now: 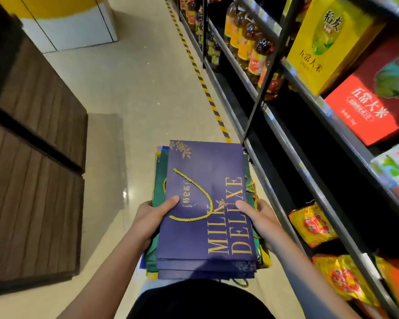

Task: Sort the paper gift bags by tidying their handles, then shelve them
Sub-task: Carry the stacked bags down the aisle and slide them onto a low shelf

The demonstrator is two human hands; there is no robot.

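Observation:
I hold a flat stack of paper gift bags (205, 256) in front of my waist. The top bag (207, 171) is dark blue with gold "MILK DELUXE" lettering, and its gold rope handle (200, 194) lies looped loosely across its face. Green bags (160, 180) show beneath it at the left edge. My left hand (151, 217) grips the stack's left side, thumb on top. My right hand (260, 217) grips the right side the same way. More gold cords (251, 187) stick out at the right edge.
A metal shelf rack (293, 153) runs along the right with oil bottles (251, 49), a yellow rice box (327, 42), a red rice box (373, 97) and snack packs (313, 224) low down. Brown panels (32, 157) stand left. Yellow-black tape (203, 81) marks the tiled floor.

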